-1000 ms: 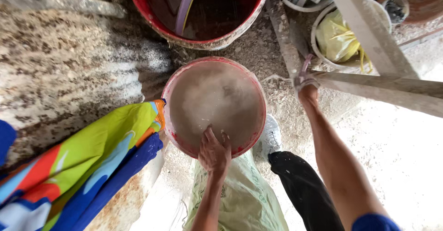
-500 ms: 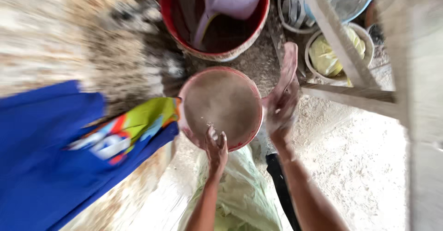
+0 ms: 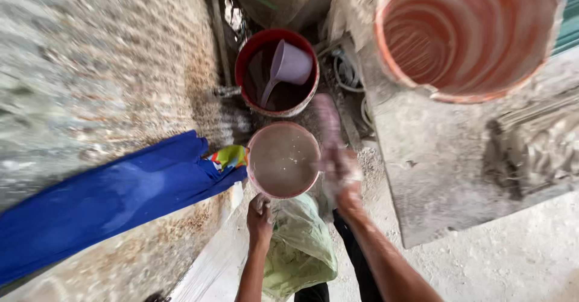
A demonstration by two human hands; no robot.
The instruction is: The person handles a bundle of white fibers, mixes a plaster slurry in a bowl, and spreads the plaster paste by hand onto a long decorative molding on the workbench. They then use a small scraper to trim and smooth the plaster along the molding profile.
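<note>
Small round bucket with a pink-red rim (image 3: 283,159), grey powdery mix inside, sits straight ahead of me on the ground; it is my landmark.

My left hand (image 3: 260,212) is at the bucket's near rim, fingers curled over or against the edge. Whether it truly pinches the rim I cannot tell; the knuckles hide the fingertips.

My right hand (image 3: 339,168) is at the bucket's right side, dusted white and blurred, fingers stretched out lengthwise away from me, palm toward the wall. It looks flat and spread rather than closed; contact with the wall is likely but not certain.

So the bucket lies between both hands, just beyond the left and just left of the right. The mouth faces up, so its axis is upright.

Beyond the bucket: a larger red bucket (image 3: 246,60) holding a lilac plastic scoop (image 3: 291,65). Left of it: a blue cloth (image 3: 114,199). Nearer me, below the bucket: a pale green sack (image 3: 298,247). Far right and beyond: a big orange tub (image 3: 470,33) on a grey slab (image 3: 446,169).
</note>
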